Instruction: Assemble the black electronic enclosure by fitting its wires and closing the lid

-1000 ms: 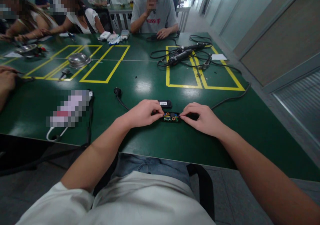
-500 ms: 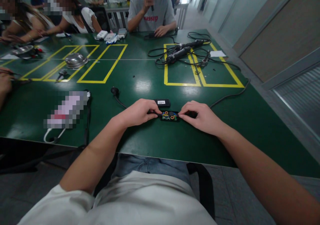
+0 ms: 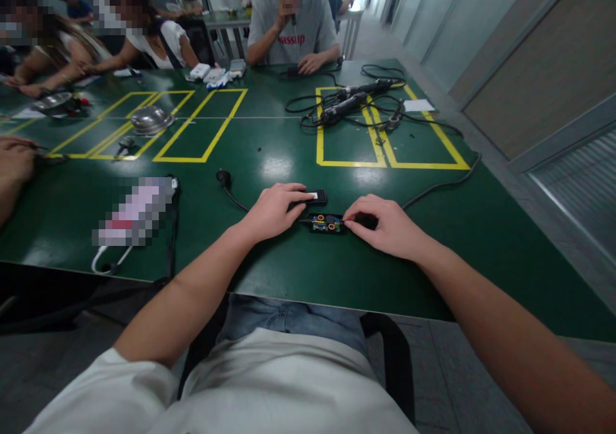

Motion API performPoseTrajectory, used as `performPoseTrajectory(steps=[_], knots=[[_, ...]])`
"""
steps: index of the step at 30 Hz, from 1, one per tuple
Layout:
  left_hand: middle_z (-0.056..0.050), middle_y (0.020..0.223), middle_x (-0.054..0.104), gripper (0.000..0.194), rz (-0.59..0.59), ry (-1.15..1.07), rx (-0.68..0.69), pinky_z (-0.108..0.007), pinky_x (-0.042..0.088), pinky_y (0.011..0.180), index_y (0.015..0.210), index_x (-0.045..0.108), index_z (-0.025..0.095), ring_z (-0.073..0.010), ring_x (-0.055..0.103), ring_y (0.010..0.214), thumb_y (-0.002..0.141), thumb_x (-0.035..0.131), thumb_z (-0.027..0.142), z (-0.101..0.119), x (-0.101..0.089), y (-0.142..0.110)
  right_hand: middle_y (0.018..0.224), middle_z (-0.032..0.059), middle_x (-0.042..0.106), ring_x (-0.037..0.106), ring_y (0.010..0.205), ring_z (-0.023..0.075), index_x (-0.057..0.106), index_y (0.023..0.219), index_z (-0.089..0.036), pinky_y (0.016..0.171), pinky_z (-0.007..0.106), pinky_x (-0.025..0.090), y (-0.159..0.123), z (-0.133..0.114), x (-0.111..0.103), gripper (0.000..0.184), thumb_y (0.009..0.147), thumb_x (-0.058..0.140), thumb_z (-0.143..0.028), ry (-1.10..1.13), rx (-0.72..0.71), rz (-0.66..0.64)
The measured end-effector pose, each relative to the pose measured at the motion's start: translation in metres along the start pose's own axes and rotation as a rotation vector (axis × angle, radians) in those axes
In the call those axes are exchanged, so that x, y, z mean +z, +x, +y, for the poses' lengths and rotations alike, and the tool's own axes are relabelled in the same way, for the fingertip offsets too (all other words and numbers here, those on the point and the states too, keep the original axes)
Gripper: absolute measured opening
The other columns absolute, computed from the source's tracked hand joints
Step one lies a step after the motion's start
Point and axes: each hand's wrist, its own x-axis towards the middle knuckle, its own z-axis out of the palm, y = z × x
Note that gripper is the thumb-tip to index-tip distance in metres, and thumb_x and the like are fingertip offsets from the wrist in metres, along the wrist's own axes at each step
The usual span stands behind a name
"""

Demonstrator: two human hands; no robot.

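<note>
A small black case with its circuit board exposed (image 3: 326, 223) lies on the green table in front of me. Copper-coloured coils and other parts show inside it. My right hand (image 3: 380, 223) pinches the black cord at the case's right end. Just behind the case lies a ribbed black cover with a white label (image 3: 321, 196). My left hand (image 3: 276, 210) is over the cover's left part, fingers stretched out and apart, fingertips at the label. Whether they press on it I cannot tell. From behind this hand a cord runs to a black plug (image 3: 223, 178).
Black tools with tangled cables (image 3: 349, 103) lie at the back right, among yellow tape outlines. A metal bowl (image 3: 151, 120) stands at the back left. Nearer on the left is a blurred-out phone-like object (image 3: 139, 209) with a strap. Several people sit around the table.
My left hand has let go of the cord at the case's left end and moved up onto the black cover. The right hand keeps its pinch at the right end.
</note>
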Motion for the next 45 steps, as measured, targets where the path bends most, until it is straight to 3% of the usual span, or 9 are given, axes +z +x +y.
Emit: performPoseTrajectory(steps=[6, 11, 18, 26, 30, 33, 38, 41, 45], knots=[[-0.012, 0.132, 0.08, 0.031, 0.061, -0.019, -0.082, -0.053, 0.053, 0.115, 0.13, 0.08, 0.019, -0.0316, 0.07, 0.125, 0.099, 0.074, 0.018, -0.004, 0.0, 0.0, 0.092, 0.0065, 0.08, 0.07, 0.085, 0.0266, 0.076, 0.1, -0.026, 0.081, 0.042, 0.058, -0.001, 0.002, -0.001, 0.014, 0.091, 0.068, -0.019, 0.006, 0.031, 0.036], [-0.011, 0.136, 0.078, 0.035, 0.092, -0.218, 0.142, -0.048, 0.054, 0.116, 0.137, 0.077, 0.023, -0.0271, 0.071, 0.126, 0.103, 0.071, 0.024, 0.006, -0.008, -0.006, 0.098, 0.0056, 0.079, 0.069, 0.084, 0.0252, 0.07, 0.112, -0.025, 0.079, 0.04, 0.057, -0.002, 0.004, 0.001, 0.029, 0.084, 0.069, -0.018, 0.038, 0.072, 0.027], [-0.01, 0.133, 0.077, 0.038, -0.144, -0.207, 0.26, -0.047, 0.054, 0.115, 0.136, 0.082, 0.029, -0.027, 0.071, 0.124, 0.1, 0.076, 0.02, 0.011, -0.005, -0.008, 0.1, 0.0059, 0.078, 0.068, 0.084, 0.0257, 0.065, 0.119, -0.025, 0.08, 0.041, 0.056, -0.003, 0.0, 0.003, 0.038, 0.082, 0.068, -0.019, 0.056, 0.088, -0.006], [-0.01, 0.132, 0.08, 0.034, -0.102, -0.228, 0.24, -0.045, 0.055, 0.112, 0.136, 0.08, 0.025, -0.0264, 0.073, 0.121, 0.102, 0.072, 0.022, 0.017, -0.005, -0.009, 0.098, 0.0049, 0.077, 0.067, 0.083, 0.0248, 0.066, 0.114, -0.026, 0.08, 0.04, 0.056, -0.005, 0.001, 0.001, 0.033, 0.082, 0.071, -0.018, 0.017, 0.082, -0.022], [-0.01, 0.128, 0.08, 0.04, 0.067, -0.188, 0.063, -0.045, 0.057, 0.108, 0.139, 0.071, 0.021, -0.0272, 0.074, 0.115, 0.1, 0.071, 0.023, 0.012, 0.0, -0.005, 0.094, 0.0041, 0.076, 0.067, 0.081, 0.024, 0.065, 0.114, -0.026, 0.078, 0.039, 0.057, -0.006, 0.003, 0.003, 0.027, 0.089, 0.073, -0.026, 0.029, 0.104, 0.006], [-0.009, 0.117, 0.08, 0.023, 0.076, -0.079, -0.043, -0.047, 0.058, 0.103, 0.121, 0.073, 0.02, -0.0286, 0.073, 0.11, 0.098, 0.07, 0.02, 0.007, 0.002, -0.002, 0.092, 0.0036, 0.075, 0.066, 0.077, 0.0228, 0.066, 0.11, -0.027, 0.074, 0.038, 0.056, -0.005, 0.004, 0.003, 0.022, 0.092, 0.076, -0.032, 0.037, 0.109, 0.011], [-0.012, 0.129, 0.075, 0.01, 0.061, -0.045, 0.134, -0.048, 0.053, 0.11, 0.101, 0.077, 0.02, -0.0285, 0.069, 0.118, 0.103, 0.067, 0.023, 0.009, -0.002, -0.004, 0.085, 0.0039, 0.075, 0.066, 0.074, 0.0224, 0.073, 0.096, -0.026, 0.072, 0.036, 0.055, -0.002, 0.004, 0.004, 0.005, 0.095, 0.073, -0.03, 0.035, 0.053, -0.02], [-0.008, 0.107, 0.075, 0.006, -0.025, -0.066, 0.171, -0.038, 0.055, 0.092, 0.097, 0.076, 0.019, -0.0243, 0.07, 0.098, 0.098, 0.073, 0.024, 0.015, -0.006, -0.006, 0.084, 0.0042, 0.075, 0.065, 0.073, 0.0223, 0.075, 0.093, -0.025, 0.071, 0.036, 0.055, -0.001, 0.002, 0.003, 0.006, 0.095, 0.073, -0.03, 0.042, 0.045, -0.018], [-0.002, 0.085, 0.07, 0.006, -0.102, -0.072, 0.099, -0.031, 0.046, 0.073, 0.093, 0.072, 0.018, -0.0173, 0.063, 0.074, 0.098, 0.074, 0.022, 0.017, -0.007, -0.005, 0.081, 0.0031, 0.074, 0.065, 0.071, 0.0216, 0.075, 0.092, -0.025, 0.069, 0.035, 0.054, -0.001, 0.0, 0.004, 0.007, 0.096, 0.074, -0.031, 0.041, 0.064, -0.019]])
